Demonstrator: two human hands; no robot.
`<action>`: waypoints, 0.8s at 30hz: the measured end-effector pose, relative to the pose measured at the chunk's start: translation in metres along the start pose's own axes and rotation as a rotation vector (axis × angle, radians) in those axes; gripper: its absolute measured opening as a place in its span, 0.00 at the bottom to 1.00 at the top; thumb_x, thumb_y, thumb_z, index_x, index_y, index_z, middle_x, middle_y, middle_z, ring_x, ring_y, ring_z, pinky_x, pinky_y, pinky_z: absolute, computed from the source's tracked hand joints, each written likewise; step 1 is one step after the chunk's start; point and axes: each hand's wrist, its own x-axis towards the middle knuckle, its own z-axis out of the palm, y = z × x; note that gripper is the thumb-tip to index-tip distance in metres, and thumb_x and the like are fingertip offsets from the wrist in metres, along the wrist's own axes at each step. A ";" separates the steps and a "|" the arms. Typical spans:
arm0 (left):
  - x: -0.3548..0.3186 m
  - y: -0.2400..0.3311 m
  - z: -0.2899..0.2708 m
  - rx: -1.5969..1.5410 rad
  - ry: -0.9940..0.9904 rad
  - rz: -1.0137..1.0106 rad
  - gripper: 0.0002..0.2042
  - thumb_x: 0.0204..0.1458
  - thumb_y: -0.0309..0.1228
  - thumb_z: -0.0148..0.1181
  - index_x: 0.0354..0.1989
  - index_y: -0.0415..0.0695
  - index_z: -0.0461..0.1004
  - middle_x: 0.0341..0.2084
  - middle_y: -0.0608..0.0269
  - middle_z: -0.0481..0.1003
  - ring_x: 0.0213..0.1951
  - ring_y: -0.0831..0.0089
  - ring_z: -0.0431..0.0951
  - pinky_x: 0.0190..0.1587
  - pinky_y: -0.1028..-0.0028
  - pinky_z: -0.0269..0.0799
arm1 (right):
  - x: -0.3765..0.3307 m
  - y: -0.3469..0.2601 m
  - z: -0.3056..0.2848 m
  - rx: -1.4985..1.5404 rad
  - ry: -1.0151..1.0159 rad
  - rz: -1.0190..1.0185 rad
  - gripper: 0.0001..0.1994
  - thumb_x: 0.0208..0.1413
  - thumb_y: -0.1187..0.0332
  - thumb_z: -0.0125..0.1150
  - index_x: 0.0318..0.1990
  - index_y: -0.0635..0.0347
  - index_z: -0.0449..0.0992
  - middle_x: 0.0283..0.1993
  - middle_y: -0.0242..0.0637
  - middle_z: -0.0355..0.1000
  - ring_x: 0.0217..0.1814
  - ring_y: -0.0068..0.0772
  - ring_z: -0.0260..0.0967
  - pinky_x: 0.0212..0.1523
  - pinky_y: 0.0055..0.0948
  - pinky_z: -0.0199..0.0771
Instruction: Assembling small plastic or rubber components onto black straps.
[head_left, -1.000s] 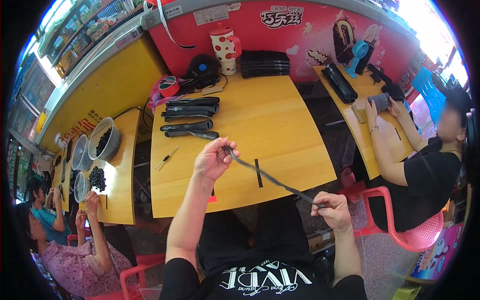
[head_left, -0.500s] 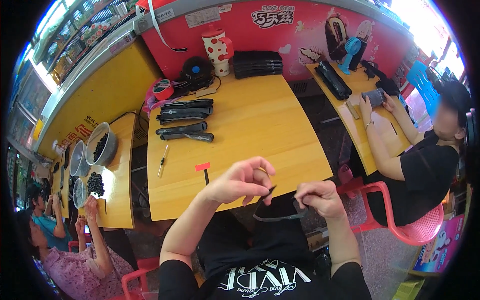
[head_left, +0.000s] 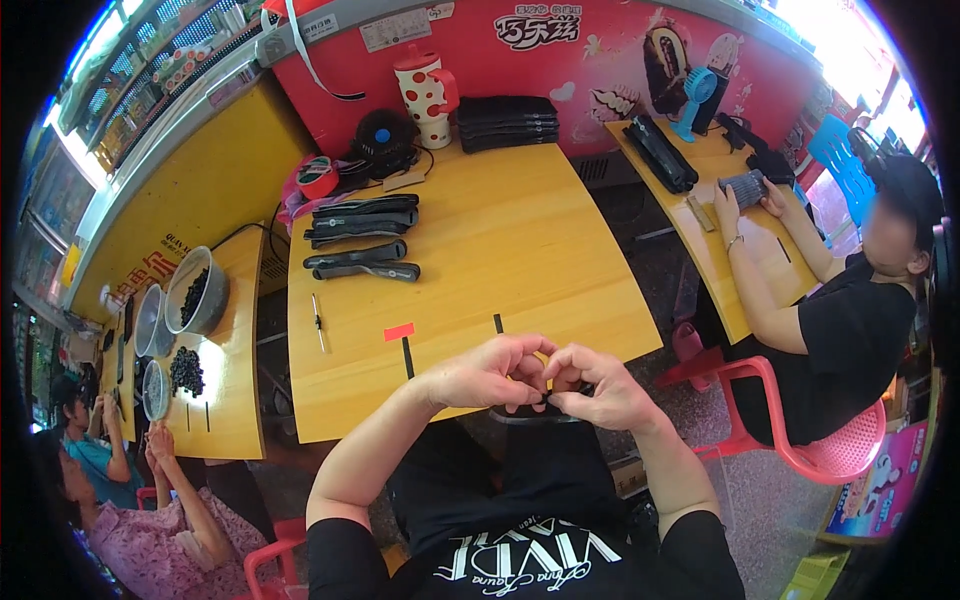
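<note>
Just beyond the near edge of the table, my left hand point(head_left: 492, 374) and my right hand point(head_left: 603, 392) meet with fingertips pinched. Between them they hold the ends of a thin dark strap point(head_left: 535, 414), which hangs in a shallow loop below my fingers. The exact spot where its ends meet is mostly covered by the fingertips. On the table in front of my hands lie a black strip point(head_left: 407, 356) beneath a small red tag point(head_left: 399, 331), and another short black strip point(head_left: 498, 324). A slim pen-like tool point(head_left: 318, 322) rests toward the left.
Folded dark bands point(head_left: 362, 262) lie on the wooden table point(head_left: 520, 230), with a black stack point(head_left: 508, 124), a dotted tumbler point(head_left: 426, 100) and a black fan point(head_left: 384, 140) behind. Co-workers sit left and right; tubs point(head_left: 205, 295) of black parts stand leftward. A pink chair point(head_left: 815, 445) is at right.
My right hand has come left to meet my left hand, so the strap's ends are now together. A black strip formerly behind my left hand shows on the table.
</note>
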 end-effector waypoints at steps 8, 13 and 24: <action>-0.013 -0.009 -0.008 -0.069 0.056 0.063 0.28 0.49 0.18 0.54 0.62 0.40 0.60 0.29 0.62 0.74 0.27 0.82 0.72 0.28 0.82 0.67 | -0.004 -0.001 0.004 -0.149 0.122 -0.055 0.10 0.57 0.78 0.57 0.47 0.62 0.71 0.33 0.29 0.72 0.36 0.18 0.69 0.38 0.20 0.69; -0.021 -0.005 -0.008 -0.055 0.091 0.069 0.27 0.49 0.19 0.54 0.61 0.40 0.61 0.29 0.63 0.75 0.28 0.82 0.73 0.26 0.84 0.65 | -0.008 0.016 -0.008 0.051 0.241 -0.079 0.12 0.61 0.73 0.55 0.51 0.66 0.70 0.45 0.36 0.73 0.48 0.24 0.69 0.52 0.25 0.69; -0.018 0.008 -0.011 -0.342 0.398 0.213 0.19 0.50 0.18 0.56 0.52 0.33 0.67 0.29 0.57 0.77 0.24 0.78 0.76 0.21 0.86 0.63 | 0.071 -0.037 -0.036 0.479 0.346 -0.075 0.26 0.60 0.71 0.58 0.65 0.59 0.58 0.41 0.35 0.74 0.44 0.21 0.70 0.45 0.23 0.68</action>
